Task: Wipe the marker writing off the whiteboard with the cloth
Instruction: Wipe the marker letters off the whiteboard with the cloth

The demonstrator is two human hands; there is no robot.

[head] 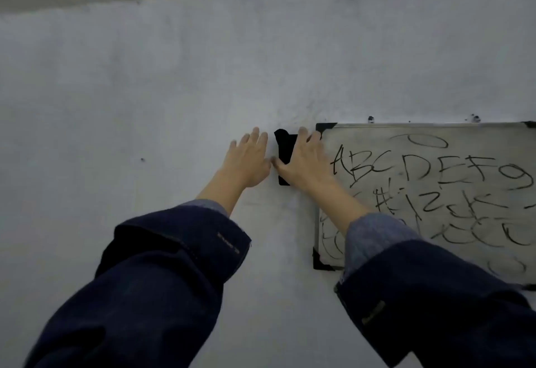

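The black cloth [283, 150] is sitting flat against the wall [145, 91], just left of the whiteboard [464, 251], and the right hand [304, 161] is lying over it, fingers spread and straight, pressing it to the surface, thumb reaching out to the left. Part of the cloth is poking out above and below that hand. The left hand [249, 161] is resting flat on the wall right beside it, fingers straight too, the two thumbs nearly meeting. Over on the whiteboard the marker writing [429, 170] is showing in full: ABCDEFG across the top, scrawls and loops beneath it. Dark denim sleeves [162, 280] with turned-back cuffs are covering both forearms.
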